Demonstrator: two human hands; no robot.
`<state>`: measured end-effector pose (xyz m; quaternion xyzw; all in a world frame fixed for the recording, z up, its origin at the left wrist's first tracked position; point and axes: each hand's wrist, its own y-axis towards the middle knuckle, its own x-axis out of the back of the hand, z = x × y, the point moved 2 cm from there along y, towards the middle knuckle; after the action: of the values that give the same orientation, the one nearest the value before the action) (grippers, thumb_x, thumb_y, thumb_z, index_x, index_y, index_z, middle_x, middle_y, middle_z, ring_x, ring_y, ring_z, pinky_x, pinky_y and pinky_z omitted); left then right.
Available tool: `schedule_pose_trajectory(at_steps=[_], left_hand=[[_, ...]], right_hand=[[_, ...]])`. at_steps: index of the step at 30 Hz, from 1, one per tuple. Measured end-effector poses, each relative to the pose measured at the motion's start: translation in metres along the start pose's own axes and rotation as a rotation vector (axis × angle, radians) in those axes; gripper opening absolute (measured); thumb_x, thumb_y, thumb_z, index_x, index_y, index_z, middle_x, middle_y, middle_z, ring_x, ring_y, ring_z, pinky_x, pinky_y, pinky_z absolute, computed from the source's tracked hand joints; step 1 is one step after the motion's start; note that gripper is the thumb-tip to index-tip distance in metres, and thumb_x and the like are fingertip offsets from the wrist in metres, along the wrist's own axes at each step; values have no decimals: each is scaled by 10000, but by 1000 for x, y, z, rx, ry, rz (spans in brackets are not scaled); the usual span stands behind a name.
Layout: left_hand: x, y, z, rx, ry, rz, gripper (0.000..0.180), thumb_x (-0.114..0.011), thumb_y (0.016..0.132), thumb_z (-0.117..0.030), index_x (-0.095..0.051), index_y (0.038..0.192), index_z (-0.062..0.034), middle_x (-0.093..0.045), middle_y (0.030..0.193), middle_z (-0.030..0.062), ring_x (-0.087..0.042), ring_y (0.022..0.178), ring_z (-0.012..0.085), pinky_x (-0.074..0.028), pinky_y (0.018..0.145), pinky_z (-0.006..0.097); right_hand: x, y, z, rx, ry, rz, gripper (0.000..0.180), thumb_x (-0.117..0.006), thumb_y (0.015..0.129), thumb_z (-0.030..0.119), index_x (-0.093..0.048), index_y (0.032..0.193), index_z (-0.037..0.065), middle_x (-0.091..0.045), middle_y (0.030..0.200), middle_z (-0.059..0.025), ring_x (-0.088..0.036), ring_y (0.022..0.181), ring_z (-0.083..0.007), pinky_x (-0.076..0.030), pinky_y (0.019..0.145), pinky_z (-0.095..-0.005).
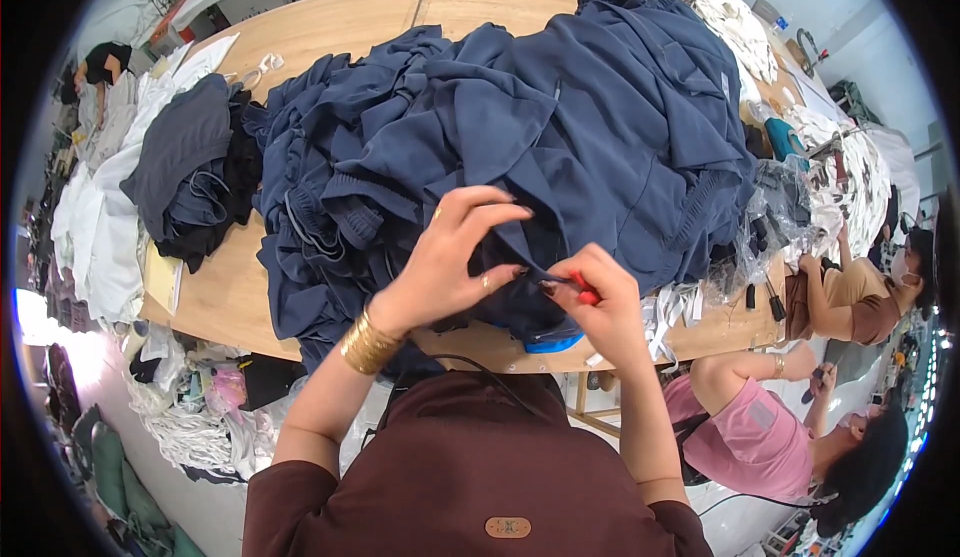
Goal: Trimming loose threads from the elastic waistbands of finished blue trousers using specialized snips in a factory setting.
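A large heap of navy blue garments [620, 107] with gathered elastic edges lies in front of me. My left hand [455, 252], with a wide gold bangle on its wrist, is over the near side of the heap. Its thumb and fingers are apart, and the thumb tip is close to a folded navy edge. To the right of it, my right hand [605, 302] is closed around a small red-handled tool [586, 289], which looks like thread snips. Its working end is mostly hidden by fingers and cloth. Right thumb and forefinger meet at the navy edge.
Dark grey and black garments [180, 157] are piled left on the wooden table [350, 12]. White cloth [95, 227] lies beyond them. Clear plastic bags [775, 202] and white strips [675, 312] lie right. A person in pink [745, 427] and another in brown [850, 307] sit at right.
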<state>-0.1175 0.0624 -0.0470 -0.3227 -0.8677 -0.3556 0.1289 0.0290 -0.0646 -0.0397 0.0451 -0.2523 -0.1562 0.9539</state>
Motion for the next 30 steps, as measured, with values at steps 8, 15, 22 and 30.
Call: schedule_pose_trajectory(at_steps=[8,15,22,30], left_hand=[[41,27,25,262,-230,351,193,-660,839,-174,-602,760,-7,-534,695,16,-406,692,122,-339,647,249],[81,22,18,-25,436,352,166,-733,723,-225,-638,743,-91,-547,670,9,-483,699,213,-366,663,313],[80,6,12,442,59,185,265,-694,769,-104,-654,1027,-64,-586,837,19,-502,656,99,-418,614,223],[59,6,75,326,536,-230,477,-672,698,-91,-534,1154,-79,-492,1110,105,-449,1045,309,-355,925,434]], right_hand=[[15,10,-8,-88,203,-50,97,-659,772,10,-579,814,-26,-452,918,-51,-484,815,-127,-395,727,-231],[34,3,3,71,-258,-315,144,-705,731,15,-579,801,21,-494,990,-77,-541,732,-173,-436,640,-259],[24,3,-4,116,-430,-132,216,-746,680,71,-645,864,121,-529,990,-48,-600,626,-196,-471,561,-311],[-27,58,14,210,-684,-159,538,-691,679,41,-551,1183,164,-484,1150,-73,-630,688,-289,-516,590,-380]])
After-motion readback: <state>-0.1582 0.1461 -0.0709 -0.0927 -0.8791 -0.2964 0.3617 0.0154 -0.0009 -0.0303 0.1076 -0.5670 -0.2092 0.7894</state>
